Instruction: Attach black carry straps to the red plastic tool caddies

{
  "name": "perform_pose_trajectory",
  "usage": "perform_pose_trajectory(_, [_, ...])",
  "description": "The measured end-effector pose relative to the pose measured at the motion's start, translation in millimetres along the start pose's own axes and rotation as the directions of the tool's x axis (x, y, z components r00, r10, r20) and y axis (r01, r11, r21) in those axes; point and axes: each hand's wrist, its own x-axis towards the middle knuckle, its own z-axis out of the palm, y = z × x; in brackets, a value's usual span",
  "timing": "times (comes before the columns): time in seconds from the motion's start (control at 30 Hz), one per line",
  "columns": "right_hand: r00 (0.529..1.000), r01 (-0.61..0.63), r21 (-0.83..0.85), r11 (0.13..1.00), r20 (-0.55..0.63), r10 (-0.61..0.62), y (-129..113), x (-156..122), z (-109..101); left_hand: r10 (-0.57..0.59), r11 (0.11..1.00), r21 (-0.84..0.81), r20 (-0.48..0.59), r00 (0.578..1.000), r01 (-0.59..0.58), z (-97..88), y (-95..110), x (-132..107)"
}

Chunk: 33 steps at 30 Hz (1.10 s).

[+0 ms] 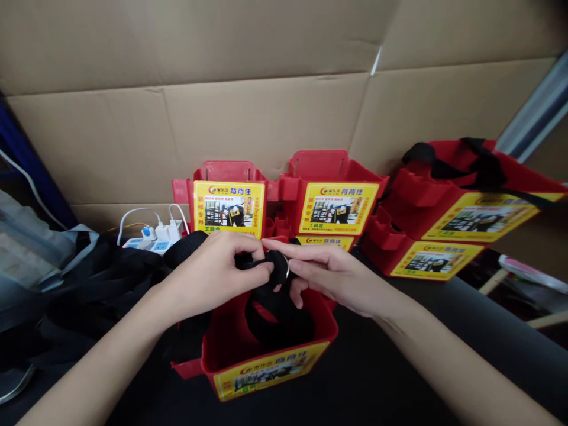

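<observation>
A red plastic tool box [226, 337] with a yellow label stands on the dark table in front of me. Above its opening, my left hand [226, 266] pinches a black strap [266, 290], its thumb pressed toward the fingers. My right hand [332, 275] holds the same strap from the other side by a shiny metal ring [286, 269], fingers closed around its edge. A loop of the strap hangs down into the box. My fingers cover part of the ring.
More red boxes with yellow labels stand behind: one box [231, 171], another [339, 168], and a stacked pair [439, 228] with black straps at right. A power strip [151, 242] with white plugs sits at left, near piled black fabric [102, 290]. Cardboard [266, 118] lines the back.
</observation>
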Motion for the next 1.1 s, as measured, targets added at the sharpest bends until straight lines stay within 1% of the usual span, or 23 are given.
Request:
perform_pose_trajectory(0.07, [1.0, -0.002, 0.074, 0.997, 0.013, 0.001, 1.5, 0.8, -0.1, -0.009, 1.0, 0.023, 0.001, 1.0, 0.009, -0.6, 0.8, -0.5])
perform_pose_trajectory(0.1, [1.0, -0.005, 0.081, 0.997, 0.005, 0.005, 2.0, 1.1, 0.4, -0.013, 0.999, 0.04, 0.0, 1.0, 0.013, -0.9, 1.1, -0.5])
perform_pose_trajectory(0.27, [0.998, -0.022, 0.02, 1.0, -0.059, 0.023, 2.1, 2.7, 3.9, 0.002, 0.994, 0.112, 0.02, 1.0, -0.005, -1.6, 1.4, -1.1])
perform_pose_trajectory(0.47, [0.994, -0.02, 0.017, 1.0, -0.107, 0.021, 4.2, 2.7, 7.7, 0.065, 0.984, 0.163, 0.041, 0.997, -0.07, -2.3, 1.5, -3.9])
perform_pose_trajectory(0.57, [0.986, -0.036, 0.019, 0.999, -0.161, 0.038, 5.0, 2.7, 11.2, 0.093, 0.979, 0.18, 0.052, 0.994, -0.101, -2.2, 1.1, -4.2])
perform_pose_trajectory(0.63, [0.98, -0.047, -0.02, 0.999, -0.194, 0.042, 4.8, 3.1, 13.8, 0.106, 0.977, 0.186, 0.012, 0.994, -0.106, -1.6, 1.2, -4.3])
perform_pose_trajectory(0.73, [0.97, -0.059, -0.151, 0.987, -0.243, 0.02, 4.4, 3.4, 18.0, 0.146, 0.981, 0.136, -0.068, 0.987, -0.136, -0.3, 1.9, -4.6])
perform_pose_trajectory(0.8, [0.958, -0.053, -0.23, 0.972, -0.287, -0.015, 4.3, 3.1, 20.8, 0.199, 0.975, 0.118, -0.072, 0.977, -0.19, 0.3, 1.8, -4.8])
perform_pose_trajectory(0.9, [0.938, -0.032, -0.227, 0.973, -0.342, -0.049, 2.8, 1.8, 23.8, 0.242, 0.959, 0.169, -0.069, 0.968, -0.228, 1.0, 1.5, -4.9])
perform_pose_trajectory(1.03, [0.942, -0.063, -0.154, 0.986, -0.336, 0.008, -2.7, 0.0, 25.4, 0.208, 0.968, 0.151, -0.028, 0.978, -0.202, 2.8, 4.3, -5.0])
perform_pose_trajectory(1.1, [0.939, -0.076, -0.144, 0.987, -0.342, 0.022, -4.9, 0.0, 25.5, 0.176, 0.976, 0.139, -0.035, 0.984, -0.169, 4.2, 6.7, -4.9])
